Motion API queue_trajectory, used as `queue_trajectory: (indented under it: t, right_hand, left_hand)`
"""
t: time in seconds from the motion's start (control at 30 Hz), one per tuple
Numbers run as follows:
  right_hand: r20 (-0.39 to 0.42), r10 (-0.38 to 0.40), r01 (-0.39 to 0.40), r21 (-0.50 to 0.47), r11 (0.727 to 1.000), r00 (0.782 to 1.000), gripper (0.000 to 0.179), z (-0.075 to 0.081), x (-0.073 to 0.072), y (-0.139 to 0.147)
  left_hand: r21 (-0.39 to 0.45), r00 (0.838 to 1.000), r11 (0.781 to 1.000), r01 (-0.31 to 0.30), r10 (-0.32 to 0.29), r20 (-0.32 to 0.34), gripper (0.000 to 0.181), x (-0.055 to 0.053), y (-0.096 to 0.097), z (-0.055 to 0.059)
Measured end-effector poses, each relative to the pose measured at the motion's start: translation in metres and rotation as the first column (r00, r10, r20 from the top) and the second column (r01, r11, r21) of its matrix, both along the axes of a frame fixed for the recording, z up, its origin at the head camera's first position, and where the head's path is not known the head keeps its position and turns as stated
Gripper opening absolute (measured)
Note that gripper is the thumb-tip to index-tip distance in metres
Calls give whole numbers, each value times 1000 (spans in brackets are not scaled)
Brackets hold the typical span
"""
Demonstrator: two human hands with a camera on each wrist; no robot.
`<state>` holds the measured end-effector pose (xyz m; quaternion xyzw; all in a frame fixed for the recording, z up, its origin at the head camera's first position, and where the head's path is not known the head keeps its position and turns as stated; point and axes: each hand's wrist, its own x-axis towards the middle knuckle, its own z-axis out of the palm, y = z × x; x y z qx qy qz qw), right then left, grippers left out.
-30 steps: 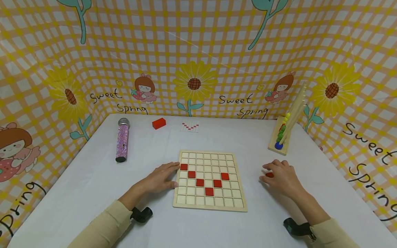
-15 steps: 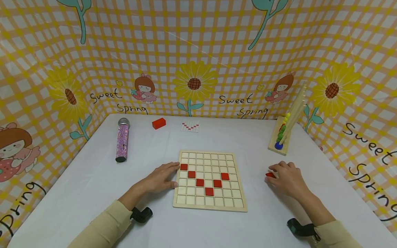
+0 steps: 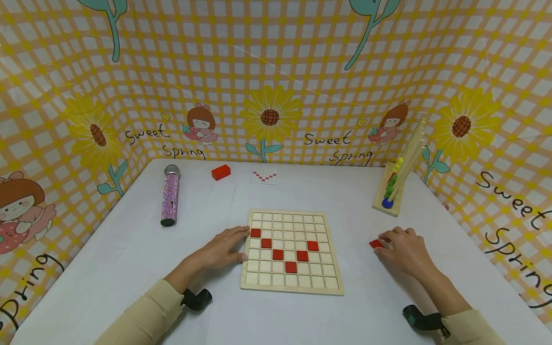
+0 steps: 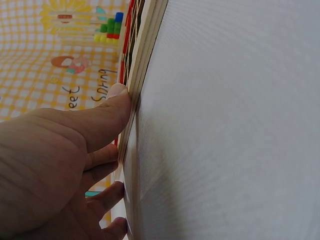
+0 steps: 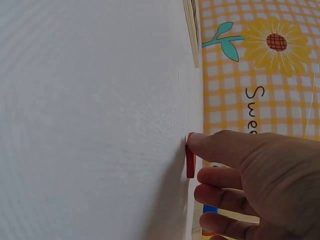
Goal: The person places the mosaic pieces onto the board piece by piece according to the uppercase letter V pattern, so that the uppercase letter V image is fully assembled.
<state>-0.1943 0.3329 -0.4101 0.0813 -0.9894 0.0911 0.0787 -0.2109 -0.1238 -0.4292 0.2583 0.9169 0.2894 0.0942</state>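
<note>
My left hand [image 3: 222,248] rests by the left side of a square wooden grid board [image 3: 276,289], fingertips and thumb against its edge. In the left wrist view the thumb [image 4: 112,107] lies on the board's rim [image 4: 145,55]. Several red squares [image 3: 291,267] sit in the grid's cells in a V shape. To the right of the board, my right hand [image 3: 405,251] pinches a small red tile [image 3: 374,244] between thumb and forefinger, close over the white tabletop. The right wrist view shows the tile [image 5: 190,159] edge-on at the thumb tip; the forefinger is hidden there.
At the back lie a glittery microphone [image 3: 170,199], a red block [image 3: 221,172] and a small card [image 3: 264,176] with a red V pattern. A wooden rack [image 3: 409,160] with coloured beads stands back right. Patterned cloth [image 3: 276,62] walls the table [image 3: 207,191].
My right hand has drawn slightly to the right and toward me, so more of the red tile shows at its fingertips. The left hand and the board have stayed in place.
</note>
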Motion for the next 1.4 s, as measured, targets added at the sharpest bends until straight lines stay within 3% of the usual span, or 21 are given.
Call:
queue_trajectory:
  t: [0.37,1.4]
  right_hand:
    - [8,-22,22,-22,1000,1000,28,-1,0,6]
    - [-40,18,-20,-48,999,999,19,0,1,1]
  left_hand:
    - [-5,1000,1000,29,-29,-5,68,0,0,3]
    - [-14,1000,1000,2,-2,0,68,0,2,3]
